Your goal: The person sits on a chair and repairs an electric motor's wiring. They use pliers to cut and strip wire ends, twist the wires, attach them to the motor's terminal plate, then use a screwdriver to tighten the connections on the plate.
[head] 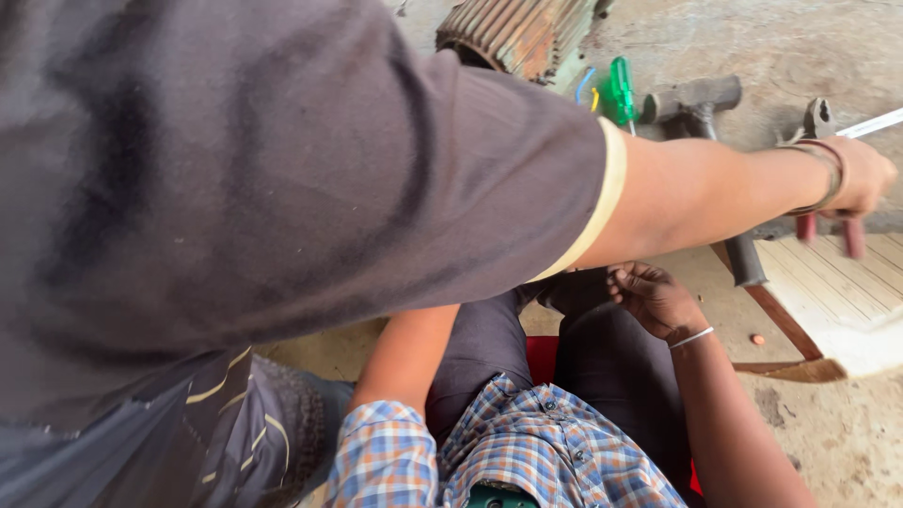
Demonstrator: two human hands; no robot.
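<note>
Red-handled pliers (828,232) sit in a co-worker's hand (861,177) above a pale board (847,292). The wearer's right hand (656,296) rests on the dark trouser knee (611,353), its grip loosely curled and empty. The left hand is hidden. The right hand looks safest there, clear of the reaching arm.

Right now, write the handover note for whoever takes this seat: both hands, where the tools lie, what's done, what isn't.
Right hand: empty, resting on the knee.
Left hand: hidden behind a co-worker's sleeve.
Co-worker's hand grips a blurred red-handled tool over the white slatted board.
Hammer and green screwdriver lie on the concrete floor near the rusty finned housing.
Done: nothing visible. Left: own hands have picked up no tool yet.
</note>
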